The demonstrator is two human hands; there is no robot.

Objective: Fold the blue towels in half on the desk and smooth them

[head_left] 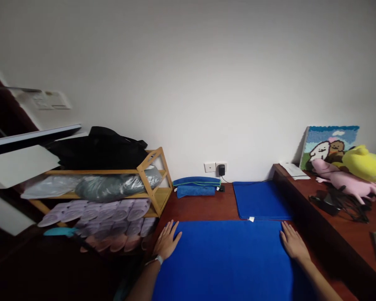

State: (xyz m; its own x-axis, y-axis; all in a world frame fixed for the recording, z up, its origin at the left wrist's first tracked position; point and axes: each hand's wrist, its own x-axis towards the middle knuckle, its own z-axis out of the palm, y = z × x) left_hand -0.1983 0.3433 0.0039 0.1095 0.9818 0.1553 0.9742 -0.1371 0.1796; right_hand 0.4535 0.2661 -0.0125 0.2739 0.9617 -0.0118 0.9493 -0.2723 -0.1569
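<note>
A large blue cloth (225,259) lies spread flat on the reddish-brown table (203,209). At its far left corner my left hand (167,241) rests with fingers apart, a band on the wrist. My right hand (294,243) lies flat at the far right corner, its fingers stretched out. Neither hand grips anything. Beyond the cloth, a folded blue cloth (263,200) with a white tag lies at the right. Rolled or folded blue cloths (196,187) sit against the wall, left of centre.
A wooden rack (159,196) with slippers (122,209), wrapped bundles and a black bag (103,150) stands left. On the raised right surface (335,217) are plush toys (363,163), a dog picture (329,144), cables and paper. A black plug (221,169) sits in the wall socket.
</note>
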